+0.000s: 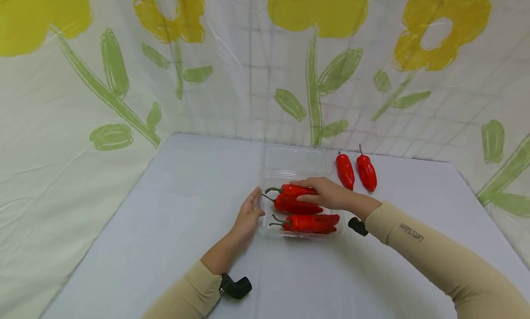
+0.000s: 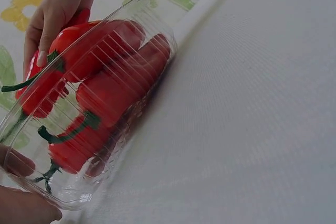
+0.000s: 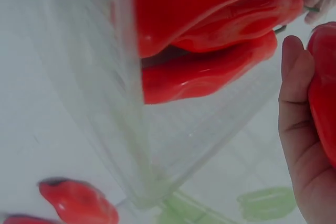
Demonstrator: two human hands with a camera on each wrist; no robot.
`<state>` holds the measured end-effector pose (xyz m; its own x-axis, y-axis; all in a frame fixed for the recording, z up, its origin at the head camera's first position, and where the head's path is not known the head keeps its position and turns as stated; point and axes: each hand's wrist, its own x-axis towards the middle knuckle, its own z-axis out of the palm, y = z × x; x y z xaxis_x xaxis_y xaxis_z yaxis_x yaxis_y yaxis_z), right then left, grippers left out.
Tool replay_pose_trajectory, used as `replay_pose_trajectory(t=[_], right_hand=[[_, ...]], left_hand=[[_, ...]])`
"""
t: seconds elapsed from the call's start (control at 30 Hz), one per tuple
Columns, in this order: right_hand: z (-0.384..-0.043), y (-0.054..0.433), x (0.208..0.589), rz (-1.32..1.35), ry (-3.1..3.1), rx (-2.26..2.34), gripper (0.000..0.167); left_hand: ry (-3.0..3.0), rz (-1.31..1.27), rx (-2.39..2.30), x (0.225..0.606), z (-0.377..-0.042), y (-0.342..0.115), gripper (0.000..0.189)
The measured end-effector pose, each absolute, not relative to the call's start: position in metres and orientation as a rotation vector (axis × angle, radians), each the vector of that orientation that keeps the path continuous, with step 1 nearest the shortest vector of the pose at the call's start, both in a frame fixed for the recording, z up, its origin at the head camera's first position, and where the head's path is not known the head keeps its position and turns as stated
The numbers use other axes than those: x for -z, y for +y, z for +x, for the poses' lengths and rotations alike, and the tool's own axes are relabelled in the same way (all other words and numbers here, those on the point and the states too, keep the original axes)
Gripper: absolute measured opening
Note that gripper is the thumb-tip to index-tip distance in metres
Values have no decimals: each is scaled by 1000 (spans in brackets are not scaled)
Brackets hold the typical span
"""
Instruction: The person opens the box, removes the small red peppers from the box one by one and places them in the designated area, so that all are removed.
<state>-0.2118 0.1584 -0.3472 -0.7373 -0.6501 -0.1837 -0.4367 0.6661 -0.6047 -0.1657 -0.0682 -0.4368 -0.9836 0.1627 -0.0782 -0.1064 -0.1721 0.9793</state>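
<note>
Presently: 1 red pepper, 12 o'clock side of clear tray; R hand fingers curled round it. L hand: fingers straight, 9 o'clock wall. We'd best steady tray, lay pepper gently, stem twd 9.

Head view: above and behind the left hand and right hand; faces forward and down over the tabletop to the flowered backdrop. Widest, farthest of the three.

Left wrist view: low, close by the left hand, canted; looks along the clear container toward the right hand.

Right wrist view: very near; container wall blurred before the lens, right hand at the frame's right edge, left hand beyond.

Overlap: all three share container, red peppers, both hands; head and right wrist also share the loose peppers beyond the right hand.
</note>
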Motion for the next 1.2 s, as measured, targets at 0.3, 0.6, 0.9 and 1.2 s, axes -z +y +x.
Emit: replay_pose_trajectory(t=[0.3,0.6,0.9,1.2], right_hand=[[-209,175,344,-716,2528,841,53],[-209,192,337,-615,2602,983,54],[-202,211,338,-473,2644,1085,52],[-205,240,346,-198,2425,1511,59]], left_hand=[[1902,66,-2278,439,-165,-67,73],[1943,16,-2237,438,-169,-67,72],[1948,-37,-2207,439,-167,-67,72],[1965,-3,-2212,437,-168,-67,72]])
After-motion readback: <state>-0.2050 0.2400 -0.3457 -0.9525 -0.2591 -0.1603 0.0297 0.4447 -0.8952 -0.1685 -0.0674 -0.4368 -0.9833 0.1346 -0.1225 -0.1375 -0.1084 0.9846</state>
